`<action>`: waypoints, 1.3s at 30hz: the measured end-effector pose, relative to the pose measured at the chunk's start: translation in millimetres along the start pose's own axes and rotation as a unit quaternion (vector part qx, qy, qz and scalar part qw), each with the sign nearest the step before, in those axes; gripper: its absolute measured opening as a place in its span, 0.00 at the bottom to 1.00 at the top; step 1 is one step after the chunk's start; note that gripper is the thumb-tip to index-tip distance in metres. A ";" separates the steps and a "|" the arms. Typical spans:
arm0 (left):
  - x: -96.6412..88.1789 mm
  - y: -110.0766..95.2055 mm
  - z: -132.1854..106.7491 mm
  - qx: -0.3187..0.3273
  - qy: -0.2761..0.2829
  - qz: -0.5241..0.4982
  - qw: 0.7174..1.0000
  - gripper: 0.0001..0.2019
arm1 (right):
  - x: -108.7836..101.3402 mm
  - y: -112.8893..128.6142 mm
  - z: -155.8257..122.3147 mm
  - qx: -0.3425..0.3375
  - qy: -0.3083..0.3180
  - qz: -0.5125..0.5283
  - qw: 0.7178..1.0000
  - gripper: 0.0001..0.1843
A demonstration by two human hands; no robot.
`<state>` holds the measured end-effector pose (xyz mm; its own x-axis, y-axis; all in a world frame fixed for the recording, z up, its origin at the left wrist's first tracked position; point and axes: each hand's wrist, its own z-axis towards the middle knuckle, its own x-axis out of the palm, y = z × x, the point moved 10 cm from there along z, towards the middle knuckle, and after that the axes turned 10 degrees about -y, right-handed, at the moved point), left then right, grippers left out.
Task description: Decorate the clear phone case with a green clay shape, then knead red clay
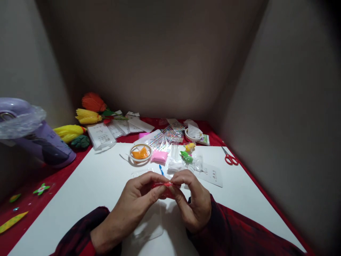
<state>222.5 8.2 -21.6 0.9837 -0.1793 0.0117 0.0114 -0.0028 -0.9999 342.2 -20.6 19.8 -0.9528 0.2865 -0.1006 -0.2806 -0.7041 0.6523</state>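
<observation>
A small red packet, like a clay packet, is pinched at its top edge by both hands over the white board. My left hand is closed on its left side, thumb and forefinger pressed together. Opposite it, my right hand pinches the right side. Under my hands lies a clear plastic case, partly covered by them. Just beyond are a blue pointed tool, a pink packet and an orange packet inside a tape roll. What the red packet contains is hidden.
Green and yellow packets, gem sticker sheets and a grey card lie farther back. Red-handled scissors rest at the right edge. A purple tumbler and artificial flowers stand left.
</observation>
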 end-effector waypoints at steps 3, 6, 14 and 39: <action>-0.7 1.2 0.3 0.002 0.000 0.007 1.000 0.07 | 1.3 2.2 0.4 -0.005 0.006 0.006 1.000 0.08; -2.3 1.2 1.4 0.008 -0.006 0.019 1.000 0.07 | 1.9 3.9 1.4 -0.008 0.008 0.006 1.000 0.08; -10.8 -7.4 3.1 0.026 -0.053 0.028 0.998 0.04 | -1.7 8.1 5.2 -0.028 0.001 -0.014 1.000 0.07; -8.7 -14.1 1.3 0.063 -0.035 0.065 0.995 0.03 | 1.4 12.4 5.9 -0.053 0.009 -0.044 0.998 0.07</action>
<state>214.0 11.0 -7.7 0.9882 -0.1015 -0.1144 -0.0997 0.1397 -0.9852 338.1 -25.1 32.2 -0.9252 0.3402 -0.1680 -0.3739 -0.7419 0.5566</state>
